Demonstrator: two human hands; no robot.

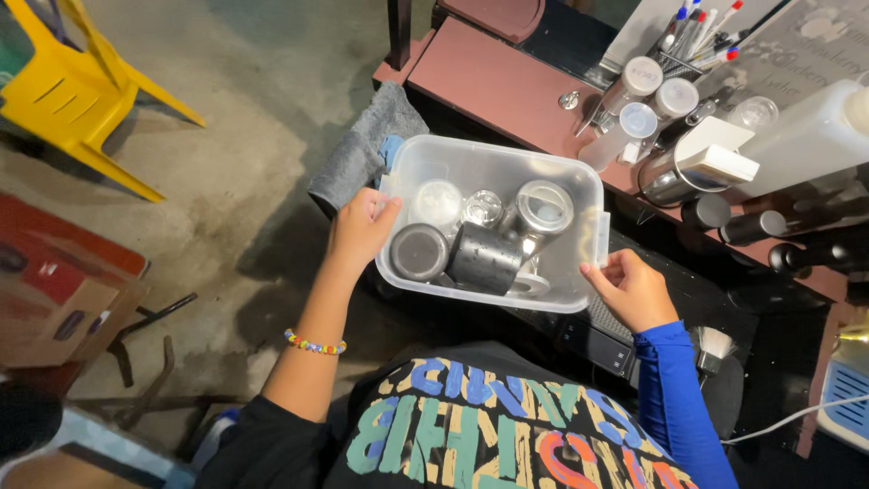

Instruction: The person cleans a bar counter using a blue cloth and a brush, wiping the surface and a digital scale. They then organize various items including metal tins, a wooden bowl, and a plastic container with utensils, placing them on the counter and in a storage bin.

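A clear plastic box [489, 156] hangs in front of me, held at both short ends. My left hand [360, 228], with a bead bracelet on the wrist, grips the left rim. My right hand [629, 288], in a blue sleeve, grips the right rim near its latch. Inside lie several jars and lids: a dark round jar [419, 253], a black cylinder [486, 258], a clear-lidded jar [543, 207] and a white lid [437, 200].
A reddish-brown table [493, 77] at upper right carries clear bottles [634, 86], a cup of pens [692, 36], a white jug [797, 136] and dark bottles [751, 226]. A grey cloth [367, 145] hangs off its edge. A yellow plastic chair [68, 86] stands at upper left on the concrete floor.
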